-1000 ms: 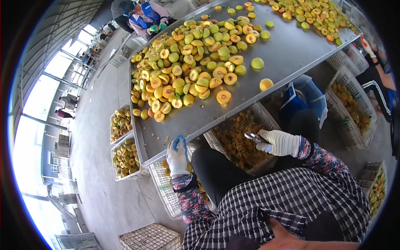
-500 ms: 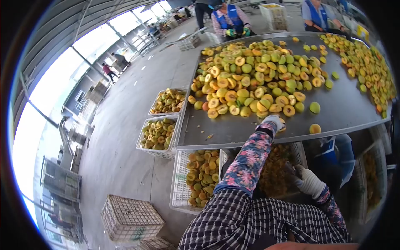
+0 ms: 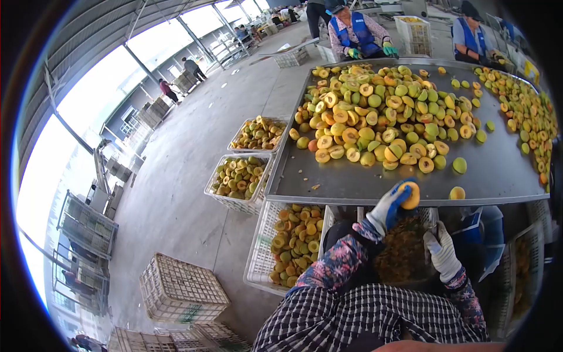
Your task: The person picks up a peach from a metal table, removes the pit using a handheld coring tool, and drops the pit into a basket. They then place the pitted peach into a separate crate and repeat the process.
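My left hand (image 3: 387, 206), in a white and blue glove, grips a peach half (image 3: 411, 196) just over the table's near edge, cut face showing orange. My right hand (image 3: 444, 255), in a white knitted glove, is lower and to the right, its fingers curled; whatever they hold is too dark to make out. Between and below both hands sits a crate of brown scraps (image 3: 402, 255). In front of me a large heap of halved yellow-green peaches (image 3: 375, 117) covers the middle of the metal table (image 3: 352, 186). One loose peach half (image 3: 457, 193) lies near the edge.
White crates of peach halves stand left of the table: a near crate (image 3: 258, 255), a middle crate (image 3: 258, 202) and a far crate (image 3: 281, 144). Stacked crates (image 3: 185, 287) rest on the floor. Another peach pile (image 3: 522, 117) is at right. Two people in blue vests sit across the table.
My left hand has drawn back from the heap toward me, bringing a peach half. My right hand has shifted slightly right and turned upward. The view has tilted, and the opposite person's hands have parted.
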`<state>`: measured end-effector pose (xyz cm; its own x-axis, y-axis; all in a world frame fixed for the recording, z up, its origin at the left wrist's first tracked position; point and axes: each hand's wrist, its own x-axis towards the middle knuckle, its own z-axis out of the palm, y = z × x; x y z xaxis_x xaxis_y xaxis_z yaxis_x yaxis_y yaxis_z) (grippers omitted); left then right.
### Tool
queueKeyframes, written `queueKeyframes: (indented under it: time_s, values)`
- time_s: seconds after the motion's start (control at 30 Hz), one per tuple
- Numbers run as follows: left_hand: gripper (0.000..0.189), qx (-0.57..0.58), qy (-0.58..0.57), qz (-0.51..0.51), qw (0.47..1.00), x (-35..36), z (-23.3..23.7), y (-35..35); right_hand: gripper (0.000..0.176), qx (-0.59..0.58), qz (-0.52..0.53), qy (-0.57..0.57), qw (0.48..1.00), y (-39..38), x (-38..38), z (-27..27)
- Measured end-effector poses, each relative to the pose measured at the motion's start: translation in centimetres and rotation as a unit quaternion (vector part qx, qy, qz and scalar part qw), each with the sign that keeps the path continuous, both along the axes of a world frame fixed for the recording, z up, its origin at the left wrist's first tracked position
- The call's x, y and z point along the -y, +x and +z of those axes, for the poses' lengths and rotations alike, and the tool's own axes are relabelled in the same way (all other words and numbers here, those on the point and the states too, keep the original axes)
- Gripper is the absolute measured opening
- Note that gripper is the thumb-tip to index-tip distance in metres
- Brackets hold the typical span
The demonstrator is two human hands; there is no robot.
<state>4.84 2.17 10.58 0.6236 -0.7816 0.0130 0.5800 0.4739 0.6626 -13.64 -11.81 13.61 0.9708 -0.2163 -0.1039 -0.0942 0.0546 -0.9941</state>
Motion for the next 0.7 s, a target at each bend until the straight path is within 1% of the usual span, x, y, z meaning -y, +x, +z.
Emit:
queueKeyframes:
  time_s: [0.03, 0.1, 0.13, 0.17, 0.23, 0.27, 0.3, 0.33, 0.4, 0.43, 0.47, 0.53, 0.57, 0.6, 0.63, 0.67, 0.7]
  values:
    - [0.037, 0.045, 0.059, 0.024, 0.997, -0.3, 0.3, -1.6, 0.03, 0.004, -0.005, 0.006, 1.0, 0.5, -0.3, 0.0]
    - [0.038, -0.019, 0.024, 0.002, 1.0, -0.1, -0.6, -3.5, 0.033, 0.011, -0.018, 0.019, 1.0, 1.5, -0.8, -0.4]
    - [0.038, -0.098, -0.013, 0.012, 0.995, -0.1, -1.5, -4.2, 0.035, 0.013, -0.014, 0.016, 1.0, 2.0, -0.6, -1.3]
    - [0.038, -0.097, -0.009, 0.023, 0.995, -0.2, -2.3, -4.2, 0.036, 0.015, -0.014, 0.014, 1.0, 2.2, -0.6, -1.6]
    - [0.038, -0.097, -0.001, 0.043, 0.994, -1.1, -1.5, -4.8, 0.039, 0.014, -0.015, 0.012, 1.0, 2.8, -0.6, -1.5]
    - [0.034, -0.095, -0.007, 0.024, 0.995, -1.7, -1.2, -4.8, 0.042, 0.091, -0.025, -0.027, 0.995, 3.3, -1.1, -1.5]
    - [0.029, -0.096, -0.008, 0.022, 0.995, -1.5, -3.3, -4.3, 0.036, 0.08, -0.014, 0.0, 0.997, 3.8, -1.3, -1.6]
    - [0.03, -0.136, 0.039, 0.074, 0.987, -2.0, 0.3, -5.4, 0.032, 0.075, -0.012, -0.017, 0.997, 3.9, -1.0, -1.7]
    - [0.036, -0.204, -0.064, 0.013, 0.977, -1.7, -4.3, -2.8, 0.025, 0.065, -0.008, -0.053, 0.996, 4.2, -0.3, -2.2]
    - [0.04, -0.237, -0.062, 0.076, 0.966, -1.7, -0.9, -3.9, 0.022, 0.058, -0.007, -0.066, 0.996, 3.8, -0.5, -1.2]
    - [0.04, -0.259, -0.063, 0.037, 0.963, -2.0, -1.3, -3.6, 0.021, 0.041, -0.005, 0.002, 0.999, 3.5, -1.0, -0.3]
    - [0.037, -0.259, -0.046, 0.143, 0.954, -1.6, -1.2, -4.1, 0.021, 0.066, 0.004, -0.157, 0.985, 2.9, -0.9, -0.3]
    - [0.036, -0.253, -0.044, 0.149, 0.955, -1.7, -1.1, -4.2, 0.022, 0.094, 0.019, -0.191, 0.977, 2.9, -1.0, -0.8]
    - [0.037, -0.234, -0.034, 0.147, 0.961, -1.8, -0.9, -4.4, 0.021, 0.104, 0.009, -0.297, 0.949, 2.6, -1.2, -0.4]
    - [0.039, -0.212, -0.024, 0.146, 0.966, -1.8, -0.7, -4.6, 0.021, 0.115, 0.0, -0.4, 0.909, 2.6, -1.5, 0.0]
    - [0.04, -0.206, -0.04, 0.131, 0.969, -1.7, -0.4, -4.7, 0.024, 0.138, -0.005, -0.401, 0.906, 2.8, -1.9, -0.3]
    - [0.041, -0.199, -0.057, 0.116, 0.971, -1.6, -0.1, -4.9, 0.024, 0.136, -0.007, -0.427, 0.894, 2.8, -2.0, -0.6]
